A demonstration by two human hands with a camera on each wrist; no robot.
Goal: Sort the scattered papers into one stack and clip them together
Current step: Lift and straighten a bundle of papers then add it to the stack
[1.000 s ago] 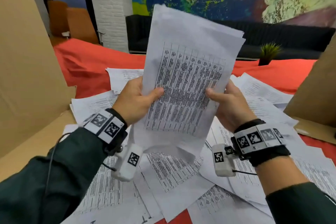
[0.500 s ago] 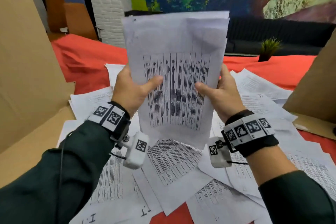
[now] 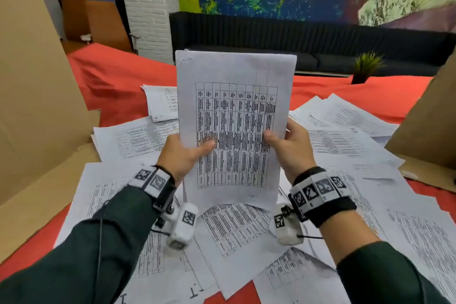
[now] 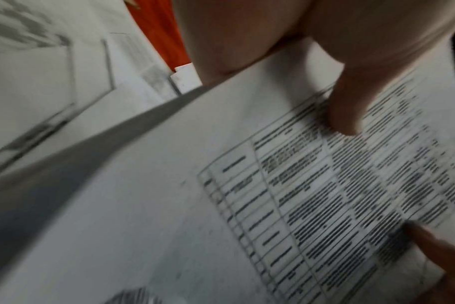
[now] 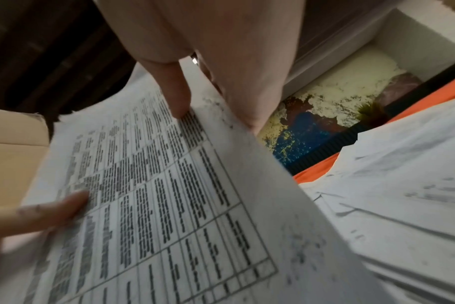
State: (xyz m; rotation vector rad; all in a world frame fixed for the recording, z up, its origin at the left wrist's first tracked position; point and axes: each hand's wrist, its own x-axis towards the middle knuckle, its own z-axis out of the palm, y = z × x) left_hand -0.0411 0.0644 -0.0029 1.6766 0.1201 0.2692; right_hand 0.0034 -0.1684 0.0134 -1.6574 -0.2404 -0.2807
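Two hands square one upright stack of papers point(image 3: 234, 116) above the desk point(image 3: 118, 76).
Left hand point(image 3: 181, 155) grasps its 9 o'clock edge, right hand point(image 3: 291, 148) its 3 o'clock edge, likely aligning sheets for clipping; loose papers point(image 3: 345, 140) remain below.

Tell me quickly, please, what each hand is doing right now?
Left hand: holding the paper stack.
Right hand: holding the same paper stack.

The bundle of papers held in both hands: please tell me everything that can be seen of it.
The bundle of papers is several white sheets, slightly rumpled, with a printed black table of dense text on the front page. It stands nearly upright above the table, its edges roughly aligned, its bottom edge curling forward. The left hand and the right hand grip its two long sides, thumbs on the front, fingers behind. No clip is visible on it. Its bottom edge hangs close over loose sheets; contact is unclear.
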